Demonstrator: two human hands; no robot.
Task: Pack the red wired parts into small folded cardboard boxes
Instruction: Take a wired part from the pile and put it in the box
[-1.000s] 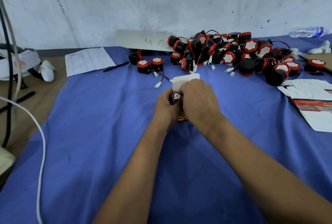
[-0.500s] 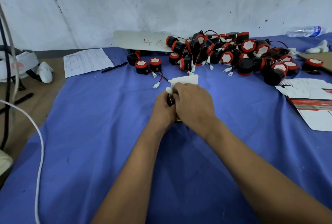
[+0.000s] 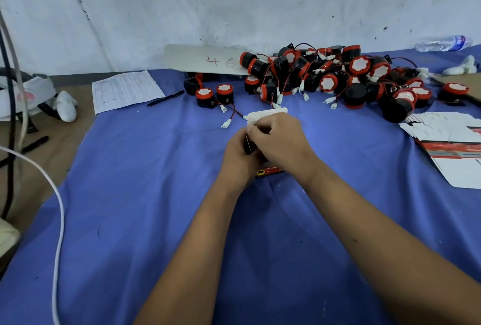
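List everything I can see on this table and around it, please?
small cardboard box: one, white flap, red and black print, held mid-table
red wired parts: a heap, too many to count, red and black, far side of the table
flat box blanks: a stack, white with red, right edge
blue cloth: one, covers the table
paper form: one, white, far left
pen: one, black, beside the form
board marked 46: one, pale, by the wall
water bottle: one, clear, far right
left hand: holds the box
right hand: works at the box flap
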